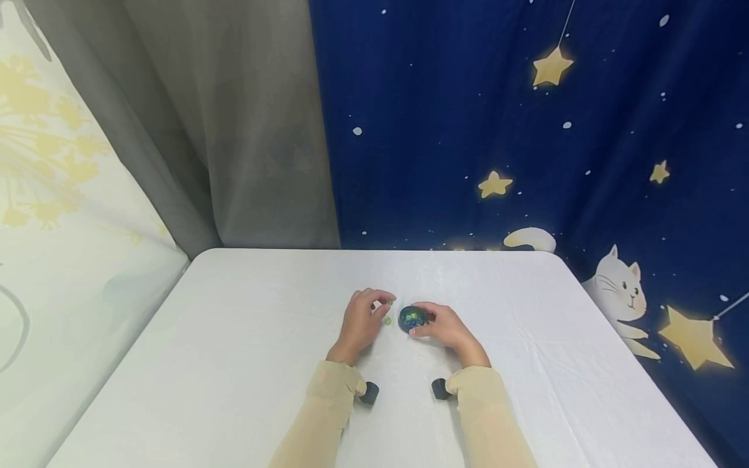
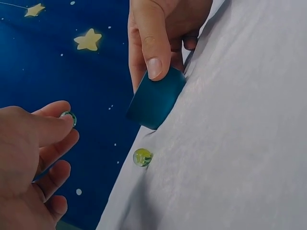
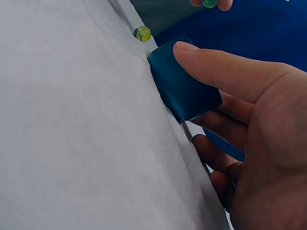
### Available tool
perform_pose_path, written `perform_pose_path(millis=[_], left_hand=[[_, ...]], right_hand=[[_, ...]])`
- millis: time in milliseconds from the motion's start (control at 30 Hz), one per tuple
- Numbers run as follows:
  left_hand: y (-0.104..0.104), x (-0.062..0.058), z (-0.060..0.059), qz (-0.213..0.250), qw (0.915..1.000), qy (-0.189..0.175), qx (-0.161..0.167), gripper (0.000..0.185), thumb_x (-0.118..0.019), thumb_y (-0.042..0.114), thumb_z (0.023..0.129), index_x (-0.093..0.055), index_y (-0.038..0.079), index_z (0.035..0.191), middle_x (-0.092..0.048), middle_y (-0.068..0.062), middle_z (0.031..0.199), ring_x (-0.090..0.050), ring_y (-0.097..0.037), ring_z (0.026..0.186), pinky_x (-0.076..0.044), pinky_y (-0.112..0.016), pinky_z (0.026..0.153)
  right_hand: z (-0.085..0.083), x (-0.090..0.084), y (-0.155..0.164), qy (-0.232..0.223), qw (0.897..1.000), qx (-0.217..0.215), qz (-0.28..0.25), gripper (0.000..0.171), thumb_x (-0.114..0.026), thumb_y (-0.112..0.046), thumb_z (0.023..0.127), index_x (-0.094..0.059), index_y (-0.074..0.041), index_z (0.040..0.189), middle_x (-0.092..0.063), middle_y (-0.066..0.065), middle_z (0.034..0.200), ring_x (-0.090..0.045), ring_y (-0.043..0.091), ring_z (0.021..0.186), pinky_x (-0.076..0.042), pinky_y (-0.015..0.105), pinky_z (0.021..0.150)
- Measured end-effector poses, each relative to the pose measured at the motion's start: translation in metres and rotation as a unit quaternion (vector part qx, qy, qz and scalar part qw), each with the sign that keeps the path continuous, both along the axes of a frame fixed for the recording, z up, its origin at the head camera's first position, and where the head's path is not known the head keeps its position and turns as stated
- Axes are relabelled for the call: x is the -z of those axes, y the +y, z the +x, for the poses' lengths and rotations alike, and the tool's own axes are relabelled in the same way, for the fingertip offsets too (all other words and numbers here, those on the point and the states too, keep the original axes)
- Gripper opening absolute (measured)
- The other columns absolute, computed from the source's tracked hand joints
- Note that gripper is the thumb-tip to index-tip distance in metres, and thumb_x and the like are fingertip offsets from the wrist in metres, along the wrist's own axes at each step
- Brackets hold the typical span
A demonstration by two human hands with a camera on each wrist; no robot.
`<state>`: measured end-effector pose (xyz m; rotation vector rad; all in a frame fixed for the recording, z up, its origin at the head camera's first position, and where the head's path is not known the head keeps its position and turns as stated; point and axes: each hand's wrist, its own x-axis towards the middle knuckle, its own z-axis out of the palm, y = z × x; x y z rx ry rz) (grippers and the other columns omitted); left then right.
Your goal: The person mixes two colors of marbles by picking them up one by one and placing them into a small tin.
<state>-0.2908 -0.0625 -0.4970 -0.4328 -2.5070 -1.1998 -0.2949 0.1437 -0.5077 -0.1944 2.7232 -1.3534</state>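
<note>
My left hand (image 1: 361,323) pinches a green glass marble (image 2: 69,118) between thumb and index finger, with the other fingers curled loosely. On the white cloth between my hands lies a yellow-green marble (image 1: 387,320); it shows clear swirled glass in the left wrist view (image 2: 143,157). My right hand (image 1: 446,324) grips a short teal container (image 3: 181,79) by its side, thumb on the near wall. From above, the container's round top (image 1: 413,318) shows shiny green and blue; its inside is hidden in both wrist views. The loose marble lies just left of the container.
A white cloth covers the table (image 1: 234,364). Black wrist-worn pieces (image 1: 368,393) stick out from both sleeves near the tabletop. Behind the table hang a grey curtain (image 1: 263,130) and a dark blue curtain (image 1: 421,162) with stars and a cat.
</note>
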Motion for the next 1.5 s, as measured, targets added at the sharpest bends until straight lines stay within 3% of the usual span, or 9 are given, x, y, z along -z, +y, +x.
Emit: perform_pose_path(millis=[633,967,1500], left_hand=[[0.007,-0.002,0.003,0.015,0.9989,0.024,0.037,0.017,-0.067,0.011,0.092,-0.071,0.019,0.106,-0.064,0.006,0.097,-0.057,-0.025,0.092,-0.046,-0.032,0.079],[0.013,-0.003,0.006,0.019,0.9986,0.035,0.034,0.018,-0.067,0.011,0.092,-0.071,0.02,0.107,-0.064,0.006,0.097,-0.057,-0.026,0.093,-0.047,-0.031,0.079],[0.017,-0.004,0.008,0.009,0.9989,0.013,0.043,0.022,-0.067,0.012,0.092,-0.07,0.02,0.112,-0.063,0.006,0.096,-0.057,-0.027,0.095,-0.046,-0.032,0.079]], right_hand=[[0.0,0.001,0.001,0.005,1.0,-0.005,0.001,0.059,-0.085,-0.024,0.072,-0.065,-0.016,0.127,-0.062,0.01,0.127,-0.054,0.035,0.12,-0.04,0.054,0.099],[0.0,0.001,0.002,0.009,1.0,-0.006,0.002,0.058,-0.085,-0.024,0.072,-0.065,-0.016,0.126,-0.063,0.008,0.125,-0.055,0.034,0.119,-0.04,0.054,0.099],[-0.001,0.0,0.003,0.022,1.0,-0.017,-0.007,0.056,-0.085,-0.021,0.073,-0.065,-0.014,0.125,-0.063,0.008,0.124,-0.056,0.033,0.118,-0.042,0.05,0.098]])
